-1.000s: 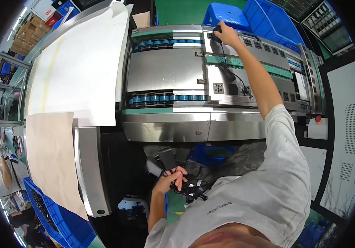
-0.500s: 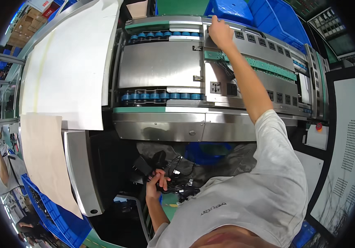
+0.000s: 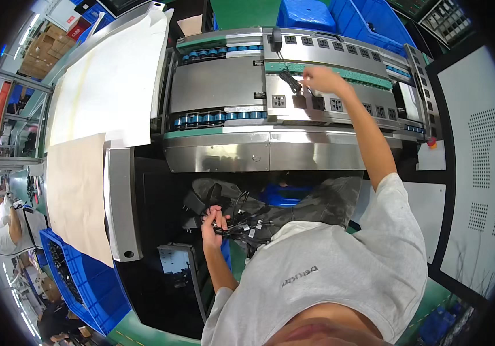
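My left hand [image 3: 215, 221] is closed around a bundle of black power adapters [image 3: 194, 202] and their cables [image 3: 251, 225], low in front of the machine. Over the green strip [image 3: 363, 78] of the metal panel, my right hand [image 3: 322, 79] has its fingers curled together beside a coiled black cable [image 3: 289, 81]; whether they grip it is hidden. That cable runs from a black adapter [image 3: 276, 39] standing in the far-left socket. Two dark plug-like blocks, one of them a black adapter [image 3: 317, 103], sit in the near row, right of a bare socket [image 3: 278, 101].
Blue rollers [image 3: 213, 117] flank a steel plate [image 3: 217, 86] on the left. A red emergency-stop button [image 3: 432, 142] is at the right. Behind the machine stand a blue stool [image 3: 305, 16] and a blue crate [image 3: 368, 23]. Another person [image 3: 11, 228] is at far left.
My right hand has come back from the far-left socket to the green strip, leaving an adapter standing there. My left hand still holds its bundle. The whole view has shifted slightly.
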The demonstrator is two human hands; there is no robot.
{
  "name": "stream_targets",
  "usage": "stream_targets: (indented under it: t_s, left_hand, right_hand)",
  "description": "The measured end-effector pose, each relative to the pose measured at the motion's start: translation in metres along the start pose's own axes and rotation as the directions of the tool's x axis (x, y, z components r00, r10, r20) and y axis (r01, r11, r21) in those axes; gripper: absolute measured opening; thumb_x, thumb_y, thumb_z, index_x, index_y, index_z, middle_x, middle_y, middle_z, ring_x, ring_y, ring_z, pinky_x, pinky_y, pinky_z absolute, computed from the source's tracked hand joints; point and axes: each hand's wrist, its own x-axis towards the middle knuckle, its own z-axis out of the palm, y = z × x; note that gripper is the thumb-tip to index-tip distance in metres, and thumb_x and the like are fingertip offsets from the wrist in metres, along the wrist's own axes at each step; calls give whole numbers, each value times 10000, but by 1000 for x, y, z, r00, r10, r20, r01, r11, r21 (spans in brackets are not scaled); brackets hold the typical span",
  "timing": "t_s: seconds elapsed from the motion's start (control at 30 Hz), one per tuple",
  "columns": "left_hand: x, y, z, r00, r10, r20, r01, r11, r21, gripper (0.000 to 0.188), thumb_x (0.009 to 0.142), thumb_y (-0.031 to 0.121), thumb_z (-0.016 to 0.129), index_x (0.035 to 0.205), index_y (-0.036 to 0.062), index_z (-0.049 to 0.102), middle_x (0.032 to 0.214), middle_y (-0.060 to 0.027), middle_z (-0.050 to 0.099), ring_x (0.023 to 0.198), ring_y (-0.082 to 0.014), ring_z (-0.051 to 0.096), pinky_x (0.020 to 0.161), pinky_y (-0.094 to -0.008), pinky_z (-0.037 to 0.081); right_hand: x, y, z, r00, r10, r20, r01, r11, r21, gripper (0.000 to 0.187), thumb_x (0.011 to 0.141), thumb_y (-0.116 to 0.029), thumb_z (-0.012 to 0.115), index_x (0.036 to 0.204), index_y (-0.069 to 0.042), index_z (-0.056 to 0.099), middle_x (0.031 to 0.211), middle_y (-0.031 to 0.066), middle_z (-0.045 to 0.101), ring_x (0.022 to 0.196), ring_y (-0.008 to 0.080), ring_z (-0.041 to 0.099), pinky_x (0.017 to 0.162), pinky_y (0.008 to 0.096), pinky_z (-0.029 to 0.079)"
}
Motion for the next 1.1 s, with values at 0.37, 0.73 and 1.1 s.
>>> stream_targets:
  t_s: [0.37, 0.73, 1.1]
  left_hand:
    - [-2, -5, -6, 999, 51, 4, -51, 996, -79, 164, 931, 160, 447, 960, 19, 526, 541, -10, 374, 484, -135, 403, 759, -332, 435]
    - [-12, -8, -21, 994, 88, -70, -98, 983, -154, 165, 929, 159, 457, 963, 13, 527, 543, -5, 358, 501, -134, 389, 759, -332, 425]
    - [-14, -7, -24, 994, 58, -88, -74, 979, -188, 165, 929, 145, 449, 948, 4, 531, 543, -8, 351, 509, -138, 386, 759, -326, 420]
  right_hand:
    - [20, 35, 25, 973, 28, -230, 193, 444, 875, 104, 814, -121, 622, 835, -30, 575, 743, 79, 575, 703, 177, 566, 657, 285, 473]
    - [84, 13, 52, 853, 385, -351, 131, 494, 860, 183, 794, -106, 664, 867, -12, 525, 800, 81, 599, 753, 190, 587, 675, 303, 458]
    - [110, 9, 49, 878, 44, -476, 145, 924, 353, 232, 787, -124, 643, 893, -2, 477, 809, 183, 606, 788, 352, 596, 701, 403, 455]
